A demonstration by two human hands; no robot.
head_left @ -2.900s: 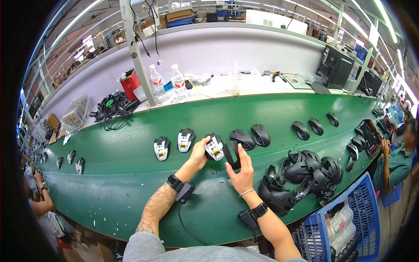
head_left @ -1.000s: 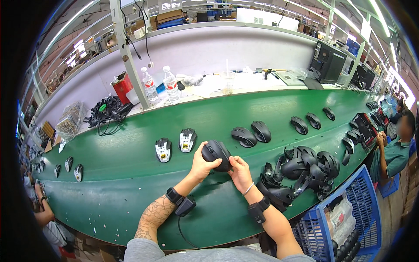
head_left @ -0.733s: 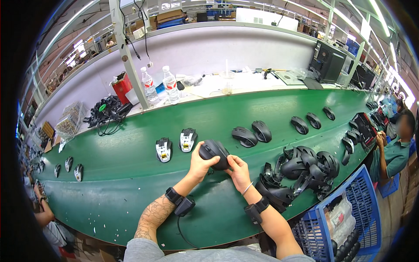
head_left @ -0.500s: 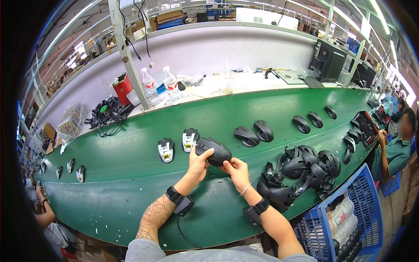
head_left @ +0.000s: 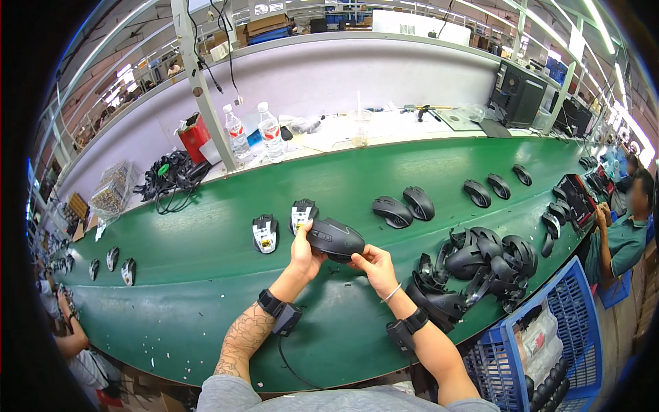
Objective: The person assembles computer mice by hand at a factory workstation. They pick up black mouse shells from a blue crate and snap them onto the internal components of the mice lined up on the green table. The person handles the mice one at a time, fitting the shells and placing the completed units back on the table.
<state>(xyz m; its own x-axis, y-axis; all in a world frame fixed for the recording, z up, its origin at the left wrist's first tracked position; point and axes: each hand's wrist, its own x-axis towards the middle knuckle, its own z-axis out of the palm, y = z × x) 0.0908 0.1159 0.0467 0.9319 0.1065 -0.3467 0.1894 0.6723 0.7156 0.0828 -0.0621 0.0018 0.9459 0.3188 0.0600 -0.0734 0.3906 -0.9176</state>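
Well, at the left of the green table (head_left: pixel 199 312) are a few small mice (head_left: pixel 112 258), black and white, well apart from both hands. The tabletop is smooth with a soft sheen, flecked with pale bits near the person. Farther off lies a loose tangle of cables (head_left: pixel 171 173), black and matted.

Next stand two open mice (head_left: pixel 265 235), hard white plastic framed in black; the right one is partly behind the left hand (head_left: pixel 302 257).

That hand's fingers are closed round the left end of the mouse (head_left: pixel 336 237), which is held up over the table between the hands. Its long axis runs left to right, the right end tipped a little nearer. It lies right of the left fingers and to the far left of the right ones; the left hand has the fuller hold. The body is a matte, humped black shell with slim buttons along its near side.

The right hand (head_left: pixel 377 270) has thumb and fingers pinched together on the near edge of the right end; whether anything small sits between them, I cannot tell.

Farther right rest smooth black mice (head_left: pixel 392 212), then, nearer, a heap of curved, glossy shells (head_left: pixel 473 264) and a blue lattice basket (head_left: pixel 509 336).
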